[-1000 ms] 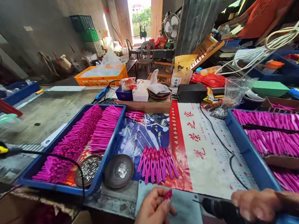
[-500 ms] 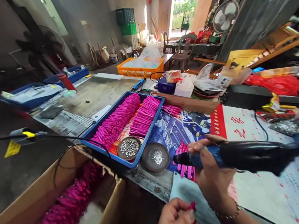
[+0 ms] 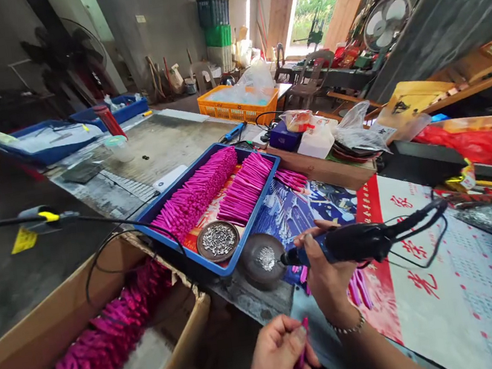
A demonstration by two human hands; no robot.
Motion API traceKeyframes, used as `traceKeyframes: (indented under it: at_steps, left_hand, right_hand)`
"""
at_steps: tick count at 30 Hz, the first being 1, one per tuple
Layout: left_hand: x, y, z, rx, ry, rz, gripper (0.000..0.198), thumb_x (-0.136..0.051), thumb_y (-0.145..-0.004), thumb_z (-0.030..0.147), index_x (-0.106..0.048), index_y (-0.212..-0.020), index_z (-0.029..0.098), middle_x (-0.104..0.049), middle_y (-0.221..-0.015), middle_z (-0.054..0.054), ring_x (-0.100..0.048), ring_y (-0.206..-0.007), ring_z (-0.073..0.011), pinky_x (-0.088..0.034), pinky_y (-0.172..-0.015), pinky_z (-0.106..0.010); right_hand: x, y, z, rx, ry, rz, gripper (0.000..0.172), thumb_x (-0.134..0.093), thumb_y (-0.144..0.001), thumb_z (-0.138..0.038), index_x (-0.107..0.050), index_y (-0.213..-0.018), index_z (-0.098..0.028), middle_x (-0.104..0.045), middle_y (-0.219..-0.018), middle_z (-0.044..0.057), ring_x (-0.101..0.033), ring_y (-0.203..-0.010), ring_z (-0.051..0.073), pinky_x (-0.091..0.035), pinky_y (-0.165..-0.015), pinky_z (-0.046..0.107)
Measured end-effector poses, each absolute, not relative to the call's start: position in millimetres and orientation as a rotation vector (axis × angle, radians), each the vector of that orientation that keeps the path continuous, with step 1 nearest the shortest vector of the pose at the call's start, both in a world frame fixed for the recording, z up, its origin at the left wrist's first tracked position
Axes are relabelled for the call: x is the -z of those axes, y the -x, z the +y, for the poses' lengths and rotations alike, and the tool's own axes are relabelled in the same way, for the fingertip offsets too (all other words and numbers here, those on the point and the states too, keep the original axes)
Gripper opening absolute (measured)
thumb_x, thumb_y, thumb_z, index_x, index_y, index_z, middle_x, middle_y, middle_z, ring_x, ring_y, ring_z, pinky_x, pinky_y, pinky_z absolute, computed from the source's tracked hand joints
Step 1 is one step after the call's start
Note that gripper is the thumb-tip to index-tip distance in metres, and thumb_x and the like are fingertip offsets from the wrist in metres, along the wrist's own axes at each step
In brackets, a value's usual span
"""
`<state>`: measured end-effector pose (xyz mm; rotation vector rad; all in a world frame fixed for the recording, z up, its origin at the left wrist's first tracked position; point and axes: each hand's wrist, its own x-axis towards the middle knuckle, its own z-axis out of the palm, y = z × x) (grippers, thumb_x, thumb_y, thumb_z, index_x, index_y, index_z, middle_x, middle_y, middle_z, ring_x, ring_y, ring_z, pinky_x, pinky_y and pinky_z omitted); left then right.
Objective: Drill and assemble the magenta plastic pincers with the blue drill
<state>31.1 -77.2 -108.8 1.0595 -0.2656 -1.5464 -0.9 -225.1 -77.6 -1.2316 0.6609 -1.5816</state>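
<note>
My right hand [image 3: 327, 277], with a beaded bracelet at the wrist, grips a black-and-blue electric screwdriver [image 3: 355, 242]. Its tip reaches the small silvery parts [image 3: 267, 259], probably screws, in a round dark dish [image 3: 252, 275]; whether it touches one is too small to tell. At the bottom centre, my left hand [image 3: 277, 357] is closed on a slim magenta plastic piece [image 3: 303, 329], whose end sticks out past the thumb. Loose magenta pieces [image 3: 359, 288] lie on the table behind my right forearm, partly hidden.
A blue tray [image 3: 274, 171] holds rows of magenta sticks [image 3: 200, 185] and a dish of metal parts [image 3: 217, 241]. At lower left stands a cardboard box [image 3: 192, 320] with magenta pieces. A black cable [image 3: 95, 218] crosses the left side. Printed calendar sheets [image 3: 464, 300] cover the right.
My right hand has swung the screwdriver left, so its tip now reaches into the dish of small parts. My left hand still holds the magenta piece, now more upright. The view has shifted slightly.
</note>
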Motion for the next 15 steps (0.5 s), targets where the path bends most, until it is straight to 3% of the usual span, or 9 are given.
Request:
traceKeyframes:
  at_steps: [3, 8, 15]
  left_hand:
    - [106, -35, -83, 1.447, -1.070, -0.165, 0.051, -0.073, -0.072, 0.058, -0.050, -0.083, 0.015, -0.060, -0.059, 0.001, -0.042, -0.037, -0.0030, -0.026, -0.038, -0.014]
    - [99, -39, -98, 1.372, -1.022, -0.058, 0.052, -0.072, -0.077, 0.053, -0.057, -0.105, 0.012, -0.059, -0.062, 0.001, -0.040, -0.040, -0.0013, -0.025, -0.040, -0.013]
    - [97, -24, -116, 1.518, -0.865, -0.025, 0.044, -0.075, -0.075, 0.047, -0.060, -0.093, 0.010, -0.059, -0.061, 0.000, -0.044, -0.040, -0.0019, -0.027, -0.041, -0.012]
  right_hand:
    - [67, 8, -219, 1.589, 1.211, 0.675, 0.031, -0.073, -0.085, -0.023, -0.056, -0.111, -0.021, -0.059, -0.082, -0.001, -0.061, -0.068, 0.013, -0.053, -0.067, 0.026]
    - [36, 39, -200, 1.619, 1.165, 0.668, 0.031, -0.069, -0.082, -0.014, -0.055, -0.108, -0.020, -0.056, -0.076, -0.002, -0.057, -0.067, 0.014, -0.054, -0.072, 0.033]
    - [19, 80, -177, 1.615, 1.312, 0.560, 0.035, -0.054, -0.080, -0.006, -0.052, -0.113, -0.019, -0.054, -0.074, -0.002, -0.055, -0.065, 0.014, -0.054, -0.072, 0.033]
